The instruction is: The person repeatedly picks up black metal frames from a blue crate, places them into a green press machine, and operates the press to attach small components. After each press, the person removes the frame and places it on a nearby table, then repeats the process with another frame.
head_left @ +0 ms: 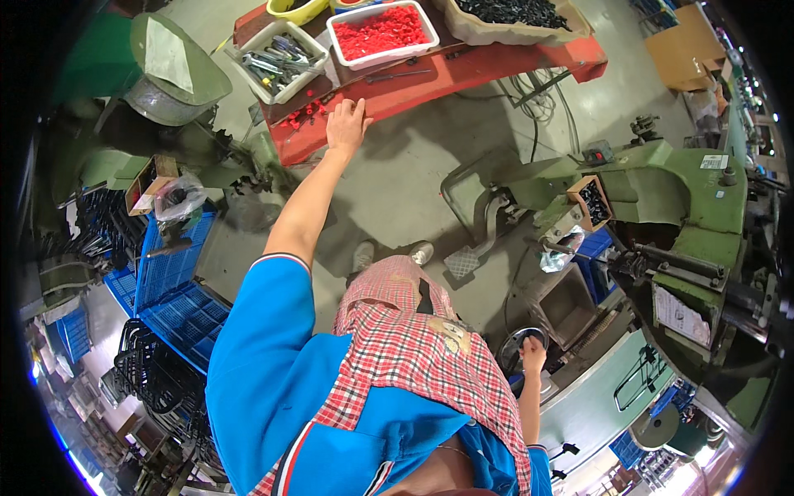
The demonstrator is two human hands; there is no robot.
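Observation:
My left hand (347, 126) rests over the front edge of the red worktable (463, 81), fingers stretched forward and slightly bent, with nothing visible in it. Small red parts (308, 113) lie loose on the tabletop just left of it. Beyond it stand a pale bin of hand tools (277, 64) and a white tray heaped with red pieces (382, 35). A thin dark tool (399, 75) lies in front of the tray. Low on the right, my right hand (533, 354) is at a round, metal-rimmed dish (511, 351), fingers drawn together; what they hold, if anything, is hidden.
A green machine (653, 186) with a foot pedal (463, 263) stands on the right, carrying a small box of dark parts (592, 203). Blue crates (178, 281) and black bent frames (149, 372) are at left. Cables (538, 103) trail under the table.

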